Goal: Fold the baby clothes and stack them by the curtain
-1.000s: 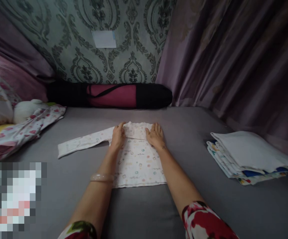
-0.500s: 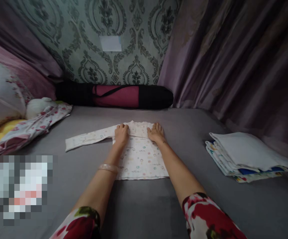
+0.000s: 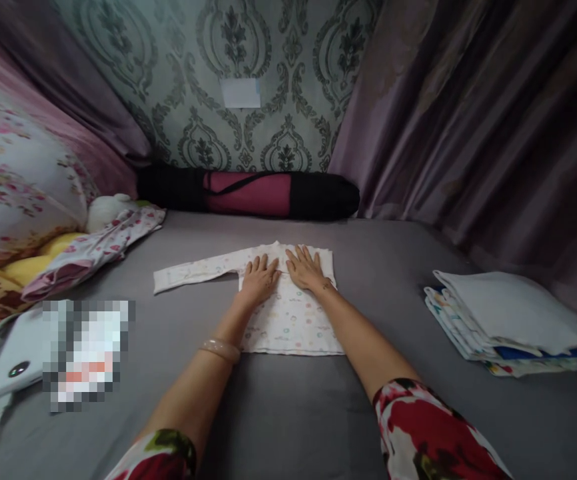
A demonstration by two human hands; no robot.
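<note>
A small white long-sleeved shirt [image 3: 293,327] with a pale coloured print lies flat on the grey bed sheet [image 3: 383,267]. One sleeve reaches out to the left; the other is folded across the upper body of the shirt. My left hand [image 3: 261,279] rests on the shirt's upper left part, palm down with fingers spread. Beside it, my right hand [image 3: 307,268] lies flat on the upper right part, over the folded sleeve, its fingers also apart. Neither hand grips the cloth.
A stack of folded cloths [image 3: 513,320] lies at the right. On the left are a white device [image 3: 28,353] with a cable, a pixelated item [image 3: 91,353], a printed garment [image 3: 103,247] and a floral pillow [image 3: 18,167]. A black and magenta long bag [image 3: 248,193] lies along the wall.
My hands have moved closer together on the shirt. My left hand has gone from curled fingers to spread ones. The view has turned slightly left.
</note>
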